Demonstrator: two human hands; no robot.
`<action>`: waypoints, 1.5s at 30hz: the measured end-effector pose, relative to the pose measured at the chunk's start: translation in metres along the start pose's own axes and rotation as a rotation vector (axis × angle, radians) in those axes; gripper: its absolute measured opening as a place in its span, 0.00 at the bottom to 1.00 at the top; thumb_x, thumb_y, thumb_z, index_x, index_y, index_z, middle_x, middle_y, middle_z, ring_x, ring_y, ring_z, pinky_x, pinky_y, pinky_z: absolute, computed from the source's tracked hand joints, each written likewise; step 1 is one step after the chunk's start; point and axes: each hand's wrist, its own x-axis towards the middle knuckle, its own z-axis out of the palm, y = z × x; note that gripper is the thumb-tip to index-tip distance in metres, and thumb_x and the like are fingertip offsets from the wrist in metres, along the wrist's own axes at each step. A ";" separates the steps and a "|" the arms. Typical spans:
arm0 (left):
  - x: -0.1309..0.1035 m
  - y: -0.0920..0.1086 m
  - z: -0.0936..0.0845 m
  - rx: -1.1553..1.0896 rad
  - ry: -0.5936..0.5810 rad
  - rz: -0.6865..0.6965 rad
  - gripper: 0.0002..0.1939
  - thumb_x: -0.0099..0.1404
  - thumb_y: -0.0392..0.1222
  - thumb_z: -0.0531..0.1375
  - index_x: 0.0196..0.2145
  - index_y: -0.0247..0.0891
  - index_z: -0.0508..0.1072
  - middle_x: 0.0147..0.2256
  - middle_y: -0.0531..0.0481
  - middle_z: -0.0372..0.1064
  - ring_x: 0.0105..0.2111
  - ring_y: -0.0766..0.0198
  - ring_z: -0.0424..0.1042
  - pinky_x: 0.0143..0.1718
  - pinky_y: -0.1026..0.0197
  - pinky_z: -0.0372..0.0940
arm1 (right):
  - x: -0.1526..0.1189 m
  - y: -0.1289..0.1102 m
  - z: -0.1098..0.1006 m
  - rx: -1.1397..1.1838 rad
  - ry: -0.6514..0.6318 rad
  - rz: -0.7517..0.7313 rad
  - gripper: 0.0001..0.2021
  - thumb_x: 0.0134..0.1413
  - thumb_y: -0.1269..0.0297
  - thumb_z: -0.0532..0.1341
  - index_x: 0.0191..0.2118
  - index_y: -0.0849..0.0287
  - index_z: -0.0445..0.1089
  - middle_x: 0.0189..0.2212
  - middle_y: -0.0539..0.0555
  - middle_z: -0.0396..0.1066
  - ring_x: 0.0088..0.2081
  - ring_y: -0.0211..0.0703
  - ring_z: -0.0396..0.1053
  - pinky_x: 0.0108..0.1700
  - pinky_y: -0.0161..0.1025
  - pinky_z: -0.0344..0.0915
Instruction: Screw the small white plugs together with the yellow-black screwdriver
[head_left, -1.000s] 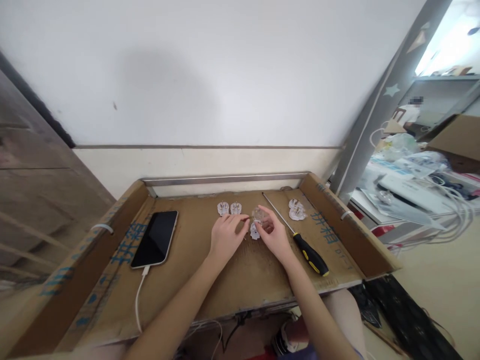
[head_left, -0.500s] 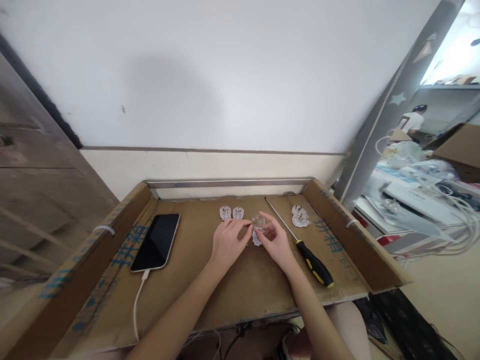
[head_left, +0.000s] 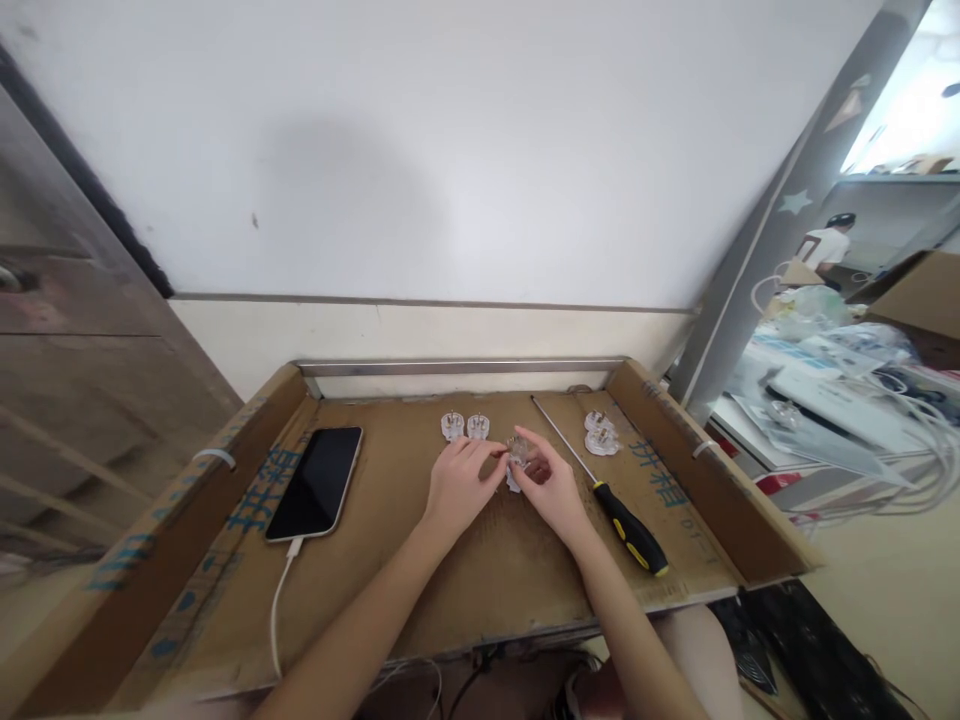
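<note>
Between my two hands is a clear plastic plug piece (head_left: 517, 450), raised a little above the cardboard. My right hand (head_left: 550, 483) pinches it with thumb and fingers from the right. From the left, the thumb and fingertips of my left hand (head_left: 463, 480) close on its edge. Another clear piece (head_left: 513, 481) shows just below it, partly hidden by my fingers. Two clear plugs with metal pins, the left one (head_left: 452, 426) and the right one (head_left: 478, 427), stand beyond my left hand. A screwdriver (head_left: 628, 527) with a black and yellow handle lies right of my right hand.
More clear plugs (head_left: 601, 438) sit at the right of the cardboard tray (head_left: 420, 600). A phone (head_left: 315, 483) with a white cable (head_left: 279, 610) lies on the left. Raised cardboard sides edge the tray. A person (head_left: 825, 245) is far off at right.
The clear piece between my hands has turned, so its pins now show at the top. Both hands stay in nearly the same place.
</note>
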 end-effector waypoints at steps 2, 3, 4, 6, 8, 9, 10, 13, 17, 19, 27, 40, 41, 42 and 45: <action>0.000 0.000 0.000 -0.016 -0.011 -0.003 0.07 0.65 0.38 0.55 0.34 0.40 0.73 0.32 0.52 0.75 0.33 0.62 0.71 0.38 0.59 0.65 | 0.000 0.000 0.001 0.031 -0.005 0.007 0.17 0.57 0.59 0.59 0.50 0.60 0.63 0.27 0.47 0.64 0.22 0.28 0.59 0.23 0.29 0.60; 0.000 -0.001 0.000 -0.026 -0.012 -0.005 0.07 0.65 0.39 0.55 0.35 0.40 0.73 0.32 0.51 0.75 0.33 0.62 0.71 0.38 0.59 0.65 | 0.000 0.000 0.001 0.050 -0.007 0.009 0.18 0.56 0.59 0.60 0.50 0.60 0.63 0.27 0.47 0.64 0.22 0.28 0.59 0.23 0.29 0.60; -0.001 -0.001 0.000 -0.035 -0.009 -0.006 0.07 0.65 0.39 0.54 0.36 0.40 0.73 0.33 0.51 0.75 0.33 0.62 0.71 0.38 0.59 0.65 | 0.000 0.000 0.001 0.070 -0.006 0.011 0.18 0.55 0.59 0.60 0.50 0.60 0.63 0.26 0.46 0.63 0.22 0.28 0.59 0.23 0.29 0.60; -0.001 -0.001 -0.001 -0.049 0.004 -0.008 0.07 0.66 0.39 0.54 0.37 0.40 0.72 0.33 0.51 0.75 0.33 0.62 0.71 0.37 0.60 0.66 | 0.001 0.000 0.002 0.112 -0.003 0.016 0.20 0.54 0.60 0.61 0.51 0.60 0.63 0.26 0.46 0.63 0.22 0.29 0.59 0.24 0.30 0.60; -0.001 -0.002 -0.001 -0.057 0.016 -0.001 0.07 0.66 0.39 0.54 0.37 0.40 0.72 0.33 0.51 0.75 0.33 0.62 0.71 0.36 0.60 0.66 | 0.001 0.001 0.002 0.153 0.000 0.021 0.22 0.52 0.60 0.63 0.52 0.60 0.62 0.25 0.46 0.62 0.22 0.29 0.59 0.24 0.30 0.59; 0.000 -0.002 -0.002 -0.058 0.018 0.005 0.07 0.66 0.39 0.54 0.37 0.40 0.72 0.33 0.51 0.74 0.33 0.62 0.71 0.36 0.60 0.66 | 0.001 0.001 0.003 0.174 0.002 0.025 0.23 0.51 0.60 0.63 0.53 0.60 0.62 0.25 0.45 0.62 0.22 0.29 0.59 0.24 0.30 0.59; 0.000 -0.003 -0.002 -0.059 0.020 0.012 0.07 0.66 0.39 0.54 0.37 0.40 0.71 0.33 0.51 0.74 0.33 0.62 0.71 0.36 0.60 0.66 | 0.002 0.001 0.003 0.195 0.002 0.030 0.24 0.51 0.59 0.63 0.53 0.60 0.62 0.24 0.45 0.62 0.22 0.29 0.59 0.24 0.30 0.59; 0.000 -0.004 -0.002 -0.059 0.014 0.027 0.07 0.66 0.39 0.53 0.37 0.40 0.71 0.33 0.50 0.74 0.33 0.62 0.71 0.35 0.60 0.67 | 0.003 0.003 0.005 0.262 -0.004 0.052 0.26 0.49 0.58 0.64 0.54 0.59 0.62 0.24 0.45 0.62 0.22 0.30 0.60 0.24 0.31 0.61; 0.000 -0.004 -0.002 -0.064 -0.014 0.026 0.08 0.66 0.39 0.53 0.37 0.41 0.72 0.33 0.49 0.73 0.34 0.62 0.71 0.36 0.59 0.67 | 0.004 0.003 0.005 0.364 -0.034 0.110 0.29 0.44 0.55 0.66 0.53 0.56 0.64 0.28 0.49 0.67 0.24 0.33 0.64 0.23 0.32 0.61; 0.000 -0.003 -0.003 -0.080 -0.033 0.017 0.09 0.67 0.39 0.52 0.38 0.41 0.72 0.33 0.49 0.72 0.34 0.62 0.71 0.36 0.60 0.67 | 0.005 0.002 0.004 0.418 -0.057 0.152 0.31 0.41 0.54 0.67 0.53 0.54 0.64 0.30 0.50 0.69 0.25 0.35 0.66 0.22 0.32 0.61; 0.001 0.001 -0.007 -0.145 -0.046 -0.014 0.10 0.67 0.37 0.51 0.41 0.41 0.72 0.34 0.50 0.71 0.36 0.63 0.71 0.38 0.61 0.66 | 0.004 -0.002 -0.004 0.632 -0.141 0.301 0.28 0.51 0.50 0.61 0.56 0.54 0.61 0.34 0.53 0.71 0.28 0.37 0.72 0.26 0.32 0.64; 0.001 -0.008 -0.009 0.004 -0.263 -0.108 0.05 0.59 0.39 0.60 0.35 0.42 0.72 0.33 0.52 0.73 0.34 0.60 0.70 0.36 0.60 0.64 | 0.008 0.001 -0.009 0.661 0.026 0.406 0.15 0.59 0.61 0.56 0.50 0.62 0.62 0.36 0.52 0.67 0.29 0.32 0.66 0.28 0.32 0.67; 0.001 -0.008 -0.010 0.027 -0.340 -0.122 0.03 0.58 0.41 0.61 0.32 0.42 0.72 0.31 0.53 0.72 0.33 0.60 0.70 0.34 0.60 0.63 | 0.008 0.001 -0.009 0.654 0.037 0.411 0.16 0.60 0.61 0.56 0.50 0.62 0.62 0.36 0.52 0.67 0.29 0.32 0.66 0.28 0.32 0.67; 0.001 -0.007 -0.010 0.046 -0.402 -0.143 0.03 0.58 0.42 0.61 0.31 0.42 0.72 0.30 0.53 0.72 0.33 0.60 0.70 0.33 0.61 0.63 | 0.008 0.000 -0.009 0.649 0.044 0.413 0.16 0.59 0.61 0.56 0.51 0.62 0.62 0.36 0.52 0.67 0.29 0.32 0.66 0.27 0.32 0.67; 0.002 -0.003 -0.009 0.093 -0.499 -0.200 0.04 0.60 0.42 0.60 0.31 0.41 0.72 0.31 0.53 0.72 0.34 0.60 0.70 0.33 0.61 0.61 | 0.007 -0.002 -0.008 0.645 0.037 0.402 0.17 0.59 0.62 0.57 0.52 0.61 0.62 0.38 0.53 0.68 0.30 0.33 0.67 0.29 0.33 0.68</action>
